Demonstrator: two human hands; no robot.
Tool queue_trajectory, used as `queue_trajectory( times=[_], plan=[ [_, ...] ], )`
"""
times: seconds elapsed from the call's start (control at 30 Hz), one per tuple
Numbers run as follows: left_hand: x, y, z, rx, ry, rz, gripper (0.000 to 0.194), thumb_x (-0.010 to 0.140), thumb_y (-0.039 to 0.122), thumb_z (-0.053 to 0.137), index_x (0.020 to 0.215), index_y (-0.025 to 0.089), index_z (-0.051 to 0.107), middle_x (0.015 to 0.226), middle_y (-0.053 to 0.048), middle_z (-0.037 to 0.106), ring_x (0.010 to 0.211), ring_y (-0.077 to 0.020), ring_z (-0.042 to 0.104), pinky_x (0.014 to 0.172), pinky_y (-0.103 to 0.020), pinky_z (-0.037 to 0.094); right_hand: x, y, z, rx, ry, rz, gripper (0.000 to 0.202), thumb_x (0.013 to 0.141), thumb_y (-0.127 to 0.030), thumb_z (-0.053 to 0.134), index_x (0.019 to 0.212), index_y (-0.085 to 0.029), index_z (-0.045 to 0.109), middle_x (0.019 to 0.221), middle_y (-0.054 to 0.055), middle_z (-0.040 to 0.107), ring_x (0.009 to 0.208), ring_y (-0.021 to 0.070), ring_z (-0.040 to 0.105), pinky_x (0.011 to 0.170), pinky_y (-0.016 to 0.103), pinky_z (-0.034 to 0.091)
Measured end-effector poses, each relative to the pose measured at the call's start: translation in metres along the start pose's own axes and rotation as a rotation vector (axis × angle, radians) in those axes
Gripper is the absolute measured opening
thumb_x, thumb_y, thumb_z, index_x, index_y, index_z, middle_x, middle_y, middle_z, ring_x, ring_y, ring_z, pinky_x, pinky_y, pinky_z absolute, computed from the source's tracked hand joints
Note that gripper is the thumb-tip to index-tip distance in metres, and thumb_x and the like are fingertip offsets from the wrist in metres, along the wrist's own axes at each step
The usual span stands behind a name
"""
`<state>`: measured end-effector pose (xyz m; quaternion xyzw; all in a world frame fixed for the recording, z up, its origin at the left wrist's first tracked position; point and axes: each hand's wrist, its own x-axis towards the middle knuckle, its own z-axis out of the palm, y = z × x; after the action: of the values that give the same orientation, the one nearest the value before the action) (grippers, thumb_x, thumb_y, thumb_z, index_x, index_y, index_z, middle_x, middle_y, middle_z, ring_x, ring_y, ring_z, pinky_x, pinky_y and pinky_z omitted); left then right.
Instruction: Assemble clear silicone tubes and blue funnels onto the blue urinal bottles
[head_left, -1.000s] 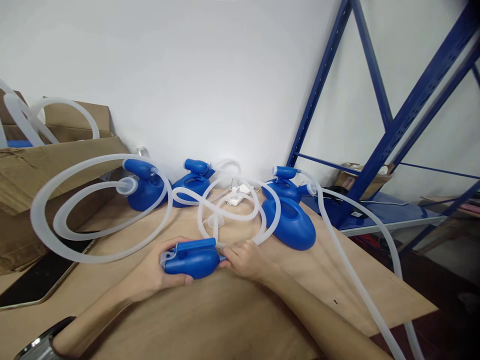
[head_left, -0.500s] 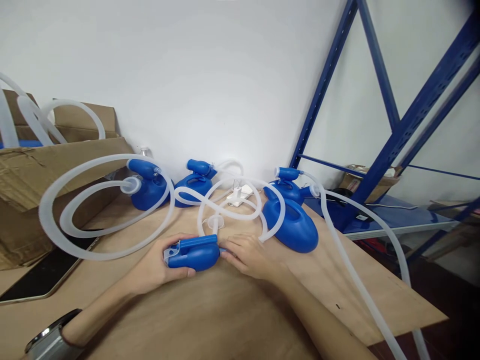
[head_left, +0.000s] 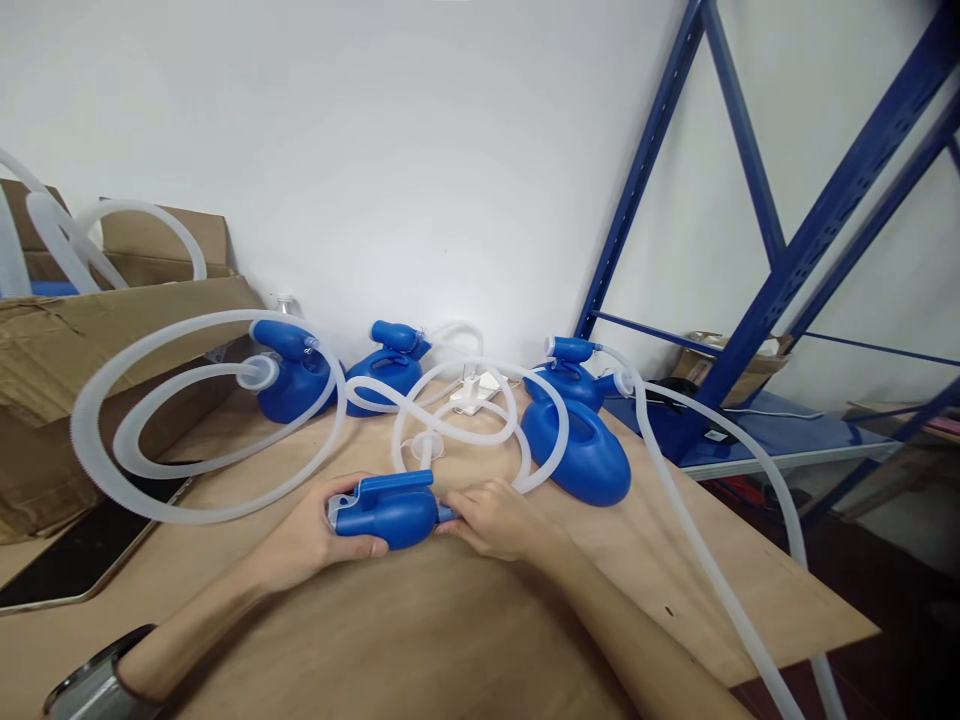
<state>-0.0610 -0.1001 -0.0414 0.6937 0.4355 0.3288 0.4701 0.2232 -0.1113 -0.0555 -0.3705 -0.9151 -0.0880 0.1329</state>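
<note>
My left hand (head_left: 307, 532) is wrapped round the left end of a blue plastic urinal head (head_left: 401, 518), which has a raised bar handle and a clear flap at that end. Just right of its narrow nozzle, my right hand (head_left: 499, 522) pinches the end of a translucent corrugated hose (head_left: 562, 430) at the nozzle. The fingers partly hide the joint, so how far the two are fitted together is unclear. Behind my hands the hose lies in loops, with a clear cap (head_left: 427, 446) among them. A blue urinal bottle (head_left: 611, 465) lies beyond my right hand.
More blue bottles with heads and hoses stand along the wall: one at left (head_left: 281, 402), one mid-back (head_left: 386, 382), one at right. A cardboard box (head_left: 135, 320) holds hoses. A dark tablet (head_left: 82, 560) lies at left; a blue metal rack (head_left: 750, 300) stands right of the table's edge.
My right hand has shifted slightly, and more of the hose end shows at the nozzle. The urinal head has tilted a little. The whole view has moved slightly.
</note>
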Motion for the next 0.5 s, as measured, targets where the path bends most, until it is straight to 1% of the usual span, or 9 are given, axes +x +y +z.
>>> queue_trajectory(
  times=[0.07, 0.17, 0.23, 0.3, 0.4, 0.5],
  plan=[
    [-0.002, 0.006, 0.001, 0.014, -0.016, 0.033, 0.062, 0.057, 0.042, 0.092, 0.113, 0.022, 0.075, 0.11, -0.007, 0.079, 0.099, -0.0321, 0.073, 0.093, -0.042, 0.059, -0.001, -0.001, 0.001, -0.064, -0.028, -0.025, 0.045, 0.108, -0.049, 0.038, 0.094, -0.015, 0.063, 0.078, 0.009, 0.074, 0.067, 0.0215, 0.068, 0.056, 0.03, 0.033],
    [-0.005, 0.011, 0.002, 0.054, -0.028, 0.103, 0.059, 0.06, 0.042, 0.091, 0.114, 0.023, 0.076, 0.114, -0.007, 0.078, 0.102, -0.0321, 0.073, 0.095, -0.043, 0.059, -0.001, -0.002, 0.003, -0.104, -0.065, -0.031, 0.043, 0.108, -0.048, 0.037, 0.096, -0.014, 0.062, 0.08, 0.01, 0.075, 0.067, 0.0216, 0.068, 0.056, 0.03, 0.033],
    [-0.005, 0.008, 0.002, 0.088, -0.036, 0.154, 0.06, 0.061, 0.042, 0.09, 0.117, 0.024, 0.076, 0.12, -0.009, 0.076, 0.106, -0.0331, 0.072, 0.097, -0.044, 0.058, -0.001, -0.003, 0.003, -0.095, -0.103, -0.026, 0.041, 0.108, -0.048, 0.038, 0.102, -0.014, 0.061, 0.084, 0.011, 0.076, 0.067, 0.0216, 0.068, 0.056, 0.03, 0.034],
    [-0.005, 0.0, 0.001, 0.129, -0.031, 0.201, 0.063, 0.062, 0.043, 0.09, 0.121, 0.025, 0.075, 0.127, -0.01, 0.073, 0.113, -0.0345, 0.07, 0.1, -0.045, 0.057, 0.0, -0.004, 0.0, -0.07, -0.145, -0.016, 0.04, 0.108, -0.047, 0.039, 0.107, -0.013, 0.06, 0.087, 0.011, 0.077, 0.069, 0.022, 0.069, 0.057, 0.03, 0.035],
    [-0.005, -0.011, 0.0, 0.223, 0.001, 0.286, 0.064, 0.065, 0.043, 0.089, 0.125, 0.028, 0.073, 0.132, -0.01, 0.071, 0.123, -0.0354, 0.066, 0.107, -0.049, 0.053, 0.002, -0.005, -0.006, -0.035, -0.199, 0.003, 0.041, 0.108, -0.047, 0.038, 0.106, -0.013, 0.061, 0.088, 0.012, 0.077, 0.071, 0.0237, 0.07, 0.057, 0.03, 0.036],
    [-0.005, -0.013, -0.001, 0.296, 0.015, 0.355, 0.063, 0.066, 0.043, 0.088, 0.126, 0.028, 0.073, 0.131, -0.01, 0.072, 0.125, -0.035, 0.065, 0.111, -0.052, 0.049, 0.003, -0.007, -0.012, -0.01, -0.236, 0.016, 0.042, 0.108, -0.048, 0.038, 0.104, -0.013, 0.061, 0.086, 0.012, 0.076, 0.072, 0.0248, 0.07, 0.059, 0.031, 0.037]
  ],
)
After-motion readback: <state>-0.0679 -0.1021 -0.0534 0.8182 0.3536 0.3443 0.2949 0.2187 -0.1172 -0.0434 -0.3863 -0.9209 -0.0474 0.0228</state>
